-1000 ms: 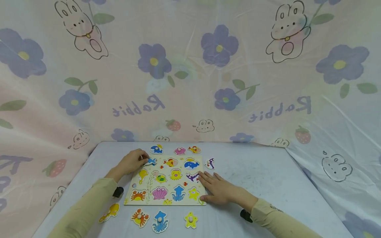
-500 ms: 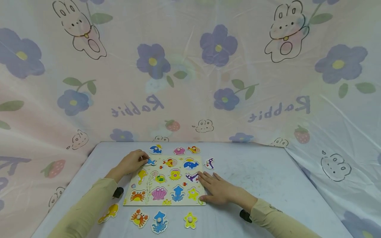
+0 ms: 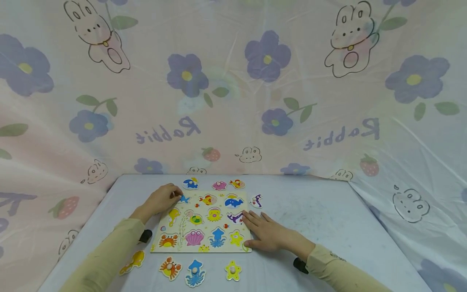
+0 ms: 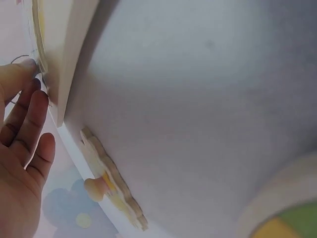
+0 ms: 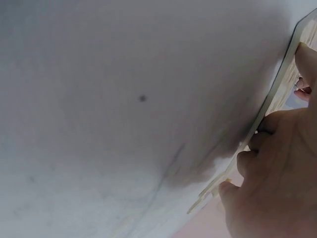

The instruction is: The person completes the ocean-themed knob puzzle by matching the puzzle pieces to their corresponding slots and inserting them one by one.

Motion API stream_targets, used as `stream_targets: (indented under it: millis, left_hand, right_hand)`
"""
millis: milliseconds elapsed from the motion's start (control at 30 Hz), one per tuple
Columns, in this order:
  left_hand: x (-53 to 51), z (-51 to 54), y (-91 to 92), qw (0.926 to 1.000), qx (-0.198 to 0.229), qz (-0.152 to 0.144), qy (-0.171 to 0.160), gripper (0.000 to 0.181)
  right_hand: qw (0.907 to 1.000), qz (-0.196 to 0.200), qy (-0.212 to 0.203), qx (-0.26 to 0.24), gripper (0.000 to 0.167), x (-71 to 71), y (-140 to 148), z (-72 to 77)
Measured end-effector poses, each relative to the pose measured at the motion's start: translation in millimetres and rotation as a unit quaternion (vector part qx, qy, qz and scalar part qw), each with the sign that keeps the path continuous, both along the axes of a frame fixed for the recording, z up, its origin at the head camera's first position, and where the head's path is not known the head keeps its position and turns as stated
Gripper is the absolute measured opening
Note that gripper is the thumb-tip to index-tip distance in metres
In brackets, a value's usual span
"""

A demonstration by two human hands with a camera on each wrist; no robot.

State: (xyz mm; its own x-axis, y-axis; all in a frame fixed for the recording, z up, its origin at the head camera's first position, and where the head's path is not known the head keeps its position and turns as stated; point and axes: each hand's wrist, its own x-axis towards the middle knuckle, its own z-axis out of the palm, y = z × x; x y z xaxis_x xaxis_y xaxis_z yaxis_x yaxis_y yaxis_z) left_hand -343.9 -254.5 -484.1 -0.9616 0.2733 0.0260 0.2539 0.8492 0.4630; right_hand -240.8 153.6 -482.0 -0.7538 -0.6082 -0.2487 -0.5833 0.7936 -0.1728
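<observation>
The puzzle board (image 3: 228, 248) is a flat wooden rectangle with plain, straight edges, lying on the left part of a white tabletop (image 3: 310, 215) marked by grey smudges. On its near side, the crab piece (image 3: 170, 269), squid piece (image 3: 195, 275) and starfish piece (image 3: 233, 271) have curving outlines and round knobs. The board's cream face carries bright printed sea animals. At its far-left corner, the left hand (image 3: 166, 198) pinches a partly hidden blue piece (image 3: 185, 199). The right hand (image 3: 268, 233), fingers extended and spread, rests on the right edge.
</observation>
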Motion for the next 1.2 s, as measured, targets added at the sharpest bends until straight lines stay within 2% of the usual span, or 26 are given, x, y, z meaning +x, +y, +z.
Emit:
stream_targets:
  millis: [467, 567, 733, 833, 1000, 1200]
  left_hand:
    - [0.0, 3.6, 2.8, 0.9995, 0.010, 0.009, -0.029, 0.012]
    - [0.3, 4.6, 2.4, 0.9997, 0.011, 0.001, -0.022, 0.013]
    - [-0.2, 8.3, 6.6, 0.9999, 0.009, -0.009, 0.010, 0.020]
    - [-1.8, 13.9, 14.8, 0.9991, 0.020, -0.020, 0.032, 0.022]
    - [-7.7, 20.3, 38.4, 0.9952, 0.051, -0.057, 0.061, 0.024]
    - [-17.7, 22.2, 72.9, 0.9912, 0.068, -0.091, 0.068, 0.025]
  right_hand:
    - [1.0000, 0.004, 0.006, -0.003, 0.090, -0.8, 1.9, -1.7]
    - [1.0000, 0.004, 0.006, -0.002, 0.090, -0.6, 2.4, -2.3]
    - [1.0000, 0.003, 0.006, -0.001, 0.090, -0.8, 1.9, -2.4]
    - [1.0000, 0.003, 0.004, -0.002, 0.090, -0.9, 1.4, -1.4]
    - [1.0000, 0.000, 0.001, -0.002, 0.090, -1.6, 1.8, 0.2]
    - [1.0000, 0.004, 0.003, -0.001, 0.089, -2.7, 2.8, -2.3]
